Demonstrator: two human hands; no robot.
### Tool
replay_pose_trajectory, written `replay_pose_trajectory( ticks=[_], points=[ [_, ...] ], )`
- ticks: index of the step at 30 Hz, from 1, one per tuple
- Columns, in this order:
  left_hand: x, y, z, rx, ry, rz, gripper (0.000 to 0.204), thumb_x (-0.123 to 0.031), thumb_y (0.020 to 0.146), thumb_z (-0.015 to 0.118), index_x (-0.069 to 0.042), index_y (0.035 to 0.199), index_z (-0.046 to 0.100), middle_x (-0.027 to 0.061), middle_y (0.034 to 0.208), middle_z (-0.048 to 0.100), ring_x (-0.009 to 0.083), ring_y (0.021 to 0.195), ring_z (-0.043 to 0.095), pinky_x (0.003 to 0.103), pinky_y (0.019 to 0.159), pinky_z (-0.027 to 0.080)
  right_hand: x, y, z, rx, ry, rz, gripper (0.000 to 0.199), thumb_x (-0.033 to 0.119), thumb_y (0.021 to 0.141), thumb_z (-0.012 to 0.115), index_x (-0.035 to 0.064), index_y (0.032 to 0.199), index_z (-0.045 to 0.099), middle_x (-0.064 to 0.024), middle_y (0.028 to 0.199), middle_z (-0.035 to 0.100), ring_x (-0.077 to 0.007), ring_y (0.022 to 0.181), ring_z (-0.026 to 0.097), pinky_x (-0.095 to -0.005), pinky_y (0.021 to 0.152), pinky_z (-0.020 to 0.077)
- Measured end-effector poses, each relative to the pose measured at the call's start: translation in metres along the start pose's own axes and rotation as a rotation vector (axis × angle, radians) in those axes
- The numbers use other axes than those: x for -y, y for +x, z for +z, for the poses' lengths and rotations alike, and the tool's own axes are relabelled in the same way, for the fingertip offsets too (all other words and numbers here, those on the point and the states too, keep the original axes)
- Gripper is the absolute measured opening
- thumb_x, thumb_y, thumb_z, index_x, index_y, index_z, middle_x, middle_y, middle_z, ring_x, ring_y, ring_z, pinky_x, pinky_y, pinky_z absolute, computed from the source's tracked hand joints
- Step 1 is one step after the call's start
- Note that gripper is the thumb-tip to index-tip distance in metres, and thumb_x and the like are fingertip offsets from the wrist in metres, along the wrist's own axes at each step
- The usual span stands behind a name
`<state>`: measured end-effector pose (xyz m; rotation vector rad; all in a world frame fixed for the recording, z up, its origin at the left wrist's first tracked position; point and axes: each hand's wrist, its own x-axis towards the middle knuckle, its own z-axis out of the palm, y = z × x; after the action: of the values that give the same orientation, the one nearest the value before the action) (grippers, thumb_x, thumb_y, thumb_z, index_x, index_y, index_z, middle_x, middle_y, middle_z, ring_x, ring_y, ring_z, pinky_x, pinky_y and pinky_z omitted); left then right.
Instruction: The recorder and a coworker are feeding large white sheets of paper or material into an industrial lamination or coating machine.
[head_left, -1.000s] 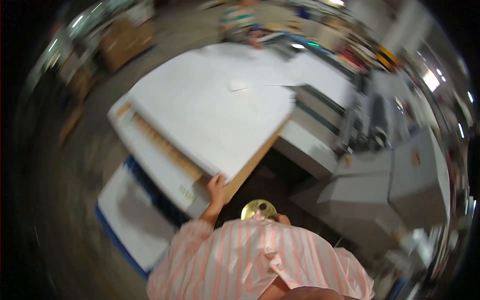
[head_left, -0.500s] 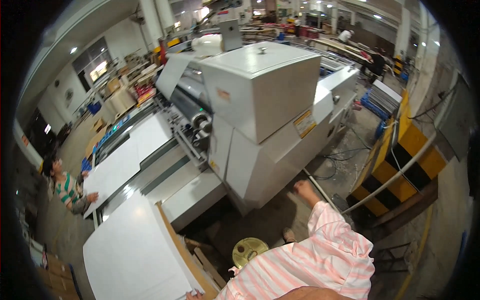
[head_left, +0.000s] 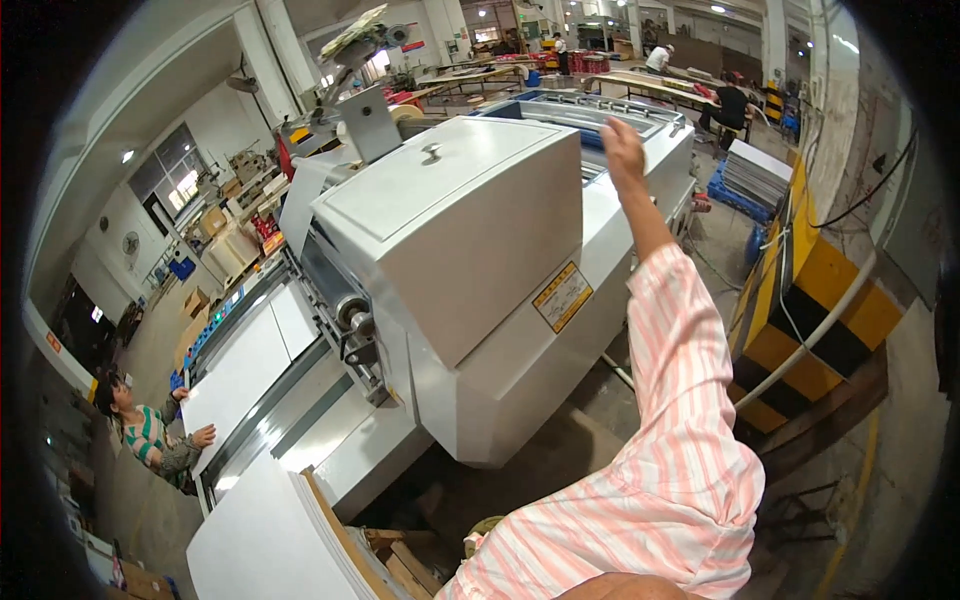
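Pink-striped white sleeve [head_left: 680, 365], pale grey machine [head_left: 485, 250], yellow-black striped block [head_left: 822, 282], white sheets [head_left: 258, 540], green-striped shirt [head_left: 148, 434]

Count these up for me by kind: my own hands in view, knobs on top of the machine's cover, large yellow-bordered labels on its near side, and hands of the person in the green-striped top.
Your own hands: 1, the right hand
Knob: 1
Large yellow-bordered label: 1
Other person's hands: 2
Total: 5

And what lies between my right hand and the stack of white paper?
In the head view, the pale machine, with its boxy cover, lies between your right hand and the paper stack.
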<state>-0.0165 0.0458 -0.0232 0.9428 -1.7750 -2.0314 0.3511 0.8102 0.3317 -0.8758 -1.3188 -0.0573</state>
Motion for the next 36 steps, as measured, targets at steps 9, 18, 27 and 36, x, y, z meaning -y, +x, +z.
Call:
replay_pose_trajectory(
  ticks=[9,18,27,36],
  points=[
    [0.083,0.035,0.032,-0.082,0.18,0.087,0.03,-0.015,0.085,0.05,0.01,0.099,0.057,0.0225,0.103,0.056,0.0284,0.082,0.052,0.038,0.066,0.048,0.001,-0.001,0.059,0.53,0.829,0.215,0.05,0.038,0.094,0.031,0.0,0.109,0.061,-0.0109,0.101,0.063,-0.0185,0.096,0.054,-0.0271,0.091,0.0365],
    [0.102,-0.009,0.095,0.067,0.336,0.098,0.03,-0.016,0.085,0.05,0.009,0.099,0.057,0.0218,0.103,0.056,0.0282,0.083,0.052,0.038,0.067,0.048,0.008,-0.001,0.056,0.533,0.893,0.086,0.046,0.028,0.093,0.028,-0.0032,0.107,0.06,-0.0136,0.113,0.059,-0.0225,0.109,0.05,-0.0294,0.1,0.0299],
    [0.097,-0.011,0.112,0.109,0.449,0.138,0.03,-0.016,0.085,0.05,0.008,0.1,0.058,0.0212,0.104,0.056,0.0279,0.083,0.053,0.038,0.067,0.048,0.007,0.001,0.057,0.492,0.823,0.051,0.054,0.038,0.093,0.027,-0.0013,0.102,0.063,-0.0178,0.109,0.061,-0.0272,0.107,0.053,-0.03,0.098,0.0328],
    [0.082,-0.007,0.121,0.098,0.494,0.16,0.03,-0.017,0.085,0.05,0.008,0.1,0.058,0.0205,0.104,0.056,0.0277,0.084,0.053,0.038,0.067,0.048,0.008,-0.004,0.059,0.484,0.901,0.146,0.052,0.036,0.094,0.029,-0.002,0.102,0.063,-0.016,0.106,0.062,-0.0246,0.103,0.054,-0.0289,0.096,0.0336]
  ],
)
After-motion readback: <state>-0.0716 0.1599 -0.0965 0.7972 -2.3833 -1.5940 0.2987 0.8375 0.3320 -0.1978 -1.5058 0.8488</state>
